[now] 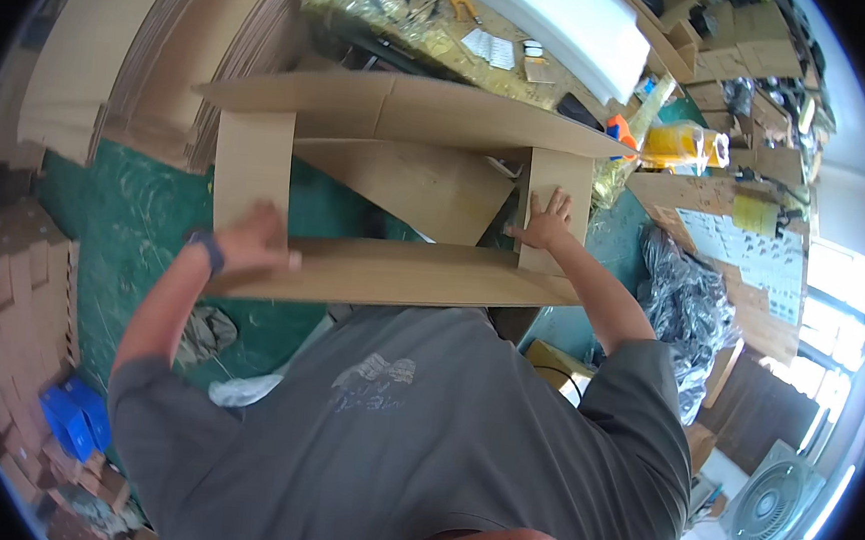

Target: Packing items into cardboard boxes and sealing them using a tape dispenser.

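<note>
A large brown cardboard box (398, 192) stands open in front of me, its flaps spread outward. My left hand (254, 240) presses on the left side flap where it meets the near flap; a dark band sits on that wrist. My right hand (546, 221) lies flat with fingers spread on the right side flap. The near long flap (402, 276) lies across just above my grey shirt. The far long flap (414, 108) stands out behind. Inside the box a slanted cardboard panel shows.
A green mat (135, 219) covers the table to the left. Stacks of flat cardboard (116, 57) rise at upper left, small brown boxes (0, 280) at left. Yellow tape rolls (687, 145), a black plastic bag (681, 297) and a white fan (768, 499) sit right.
</note>
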Tool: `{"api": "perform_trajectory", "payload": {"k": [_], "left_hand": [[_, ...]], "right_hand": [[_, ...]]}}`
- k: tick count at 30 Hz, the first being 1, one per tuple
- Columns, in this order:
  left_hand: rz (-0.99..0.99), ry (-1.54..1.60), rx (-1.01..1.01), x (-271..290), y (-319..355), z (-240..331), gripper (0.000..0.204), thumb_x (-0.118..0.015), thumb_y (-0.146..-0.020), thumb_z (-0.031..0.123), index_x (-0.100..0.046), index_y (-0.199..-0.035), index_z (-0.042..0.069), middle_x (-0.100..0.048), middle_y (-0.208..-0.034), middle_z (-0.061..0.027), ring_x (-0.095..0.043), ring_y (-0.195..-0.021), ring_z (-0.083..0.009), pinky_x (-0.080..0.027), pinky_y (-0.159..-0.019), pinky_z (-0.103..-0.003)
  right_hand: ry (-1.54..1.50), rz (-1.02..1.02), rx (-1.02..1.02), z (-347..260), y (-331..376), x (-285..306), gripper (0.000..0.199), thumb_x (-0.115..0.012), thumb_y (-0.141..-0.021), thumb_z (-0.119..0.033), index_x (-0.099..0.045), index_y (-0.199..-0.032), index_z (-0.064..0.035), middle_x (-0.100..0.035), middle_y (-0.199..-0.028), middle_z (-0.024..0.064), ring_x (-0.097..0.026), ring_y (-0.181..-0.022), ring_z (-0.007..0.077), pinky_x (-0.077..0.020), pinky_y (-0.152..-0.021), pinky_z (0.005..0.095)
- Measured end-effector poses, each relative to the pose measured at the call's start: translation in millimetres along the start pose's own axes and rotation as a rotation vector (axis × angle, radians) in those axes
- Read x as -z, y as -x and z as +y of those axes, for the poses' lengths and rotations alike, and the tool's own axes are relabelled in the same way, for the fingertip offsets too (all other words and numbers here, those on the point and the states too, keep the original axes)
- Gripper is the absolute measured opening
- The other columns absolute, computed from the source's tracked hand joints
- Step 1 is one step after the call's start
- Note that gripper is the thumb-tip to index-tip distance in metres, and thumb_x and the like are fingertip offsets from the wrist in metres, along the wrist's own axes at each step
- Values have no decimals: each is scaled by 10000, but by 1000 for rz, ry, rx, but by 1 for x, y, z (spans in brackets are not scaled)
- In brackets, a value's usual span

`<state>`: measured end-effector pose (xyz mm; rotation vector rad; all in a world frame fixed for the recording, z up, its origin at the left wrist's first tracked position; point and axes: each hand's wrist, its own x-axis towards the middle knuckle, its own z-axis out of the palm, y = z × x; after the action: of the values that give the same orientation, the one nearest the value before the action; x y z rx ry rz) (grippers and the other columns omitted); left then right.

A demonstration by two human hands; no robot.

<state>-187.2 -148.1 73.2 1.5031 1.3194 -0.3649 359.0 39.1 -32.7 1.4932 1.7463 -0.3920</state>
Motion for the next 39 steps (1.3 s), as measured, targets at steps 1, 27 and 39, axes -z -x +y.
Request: {"api": "perform_trajectory", "payload": {"k": [1,27,39], "left_hand": [[-80,201,-160,-6,17,11,1232,-682,-765,807,-344,-1577,-55,-345,-1576,-353,-312,-1505,-461,-286,-1233,-541],[921,-365,-37,-12,-178,98,751,-644,-933,471,-461,-1565,109,-337,-1678,-148,-248,-1572,-366,-146,-1263,-588],[765,-420,-369,72,-193,101,1053,-844,-584,743,-592,-1338,53,-337,-1582,-345,-264,-1514,-503,-159,-1246,-632]], "right_hand": [[-32,5,-35,20,-9,-9,1138,-615,-850,-784,-114,-1691,-202,29,-1695,348,84,-1540,598,-118,-1217,708],[-1021,1081,-99,177,-140,100,330,-775,-841,-116,-648,-1125,-8,-690,-1042,194,-666,-1056,377,-526,-914,488],[-1357,1235,28,211,-149,73,455,-725,-961,-202,-569,-1309,46,-699,-1112,168,-681,-954,249,-560,-863,387]]}}
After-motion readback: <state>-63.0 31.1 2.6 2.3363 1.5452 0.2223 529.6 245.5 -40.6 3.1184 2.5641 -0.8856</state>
